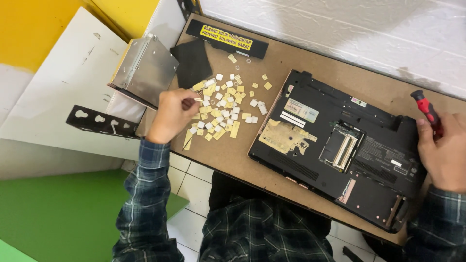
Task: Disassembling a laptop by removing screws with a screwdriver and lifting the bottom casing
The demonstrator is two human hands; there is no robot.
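Overhead, in the head view, the left hand [171,115] rests closed at the nine o'clock edge of a scatter of small pale keycaps [224,104] on the brown desk [233,155], its fingertips pinched together on something tiny that I cannot make out. The keycaps spread away from that hand toward three o'clock, touching or just beside one another, none of them in any container. The right hand [444,153] sits well apart at the far three o'clock side, fingers wrapped shut around a red-and-black screwdriver [427,110] whose long axis runs from about eleven o'clock down to five. Between the hands lies an upturned black laptop base [340,150], its long axis running from ten o'clock to four; the right hand touches its near corner and is much the nearer to it. Its open bays hold only bare fittings, as far as can be seen. At eleven o'clock of the left hand, a silver drive [145,68], a black foam pad [193,62] and a long black battery [228,40] lie near one another.
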